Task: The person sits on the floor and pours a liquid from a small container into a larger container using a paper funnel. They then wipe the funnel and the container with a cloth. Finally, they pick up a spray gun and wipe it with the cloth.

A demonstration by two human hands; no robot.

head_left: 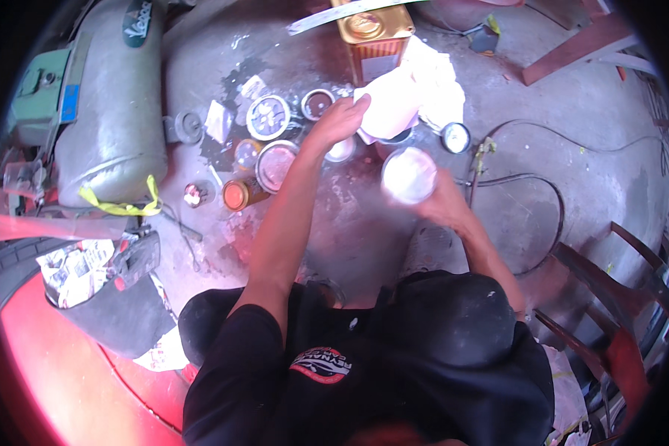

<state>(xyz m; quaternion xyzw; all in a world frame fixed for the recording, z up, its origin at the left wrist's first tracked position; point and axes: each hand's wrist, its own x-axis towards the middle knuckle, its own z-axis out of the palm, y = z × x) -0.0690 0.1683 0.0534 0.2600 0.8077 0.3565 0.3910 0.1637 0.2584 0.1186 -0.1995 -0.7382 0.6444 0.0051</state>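
My left hand (343, 120) reaches forward and grips the edge of a white sheet (390, 104), paper or cloth; the glare hides which. In my right hand (442, 199) is a round white cup (409, 176), closer to me and a little to the right; glare hides what it contains. A dark container (400, 137) shows partly under the sheet. Just beyond, a bright white bundle (442, 85) lies against a gold rectangular tin (373, 33). Left of my left hand stand an open can of dark red paint (318, 104) and a round lid (268, 117).
A large grey tank (111, 104) stands at the left. An orange-lidded jar (236, 195) and a pinkish round can (276, 165) sit beside my left forearm. A small round can (456, 138) is at the right, near a dark hose (550, 182). Reddish metal legs (580, 48) stand far right.
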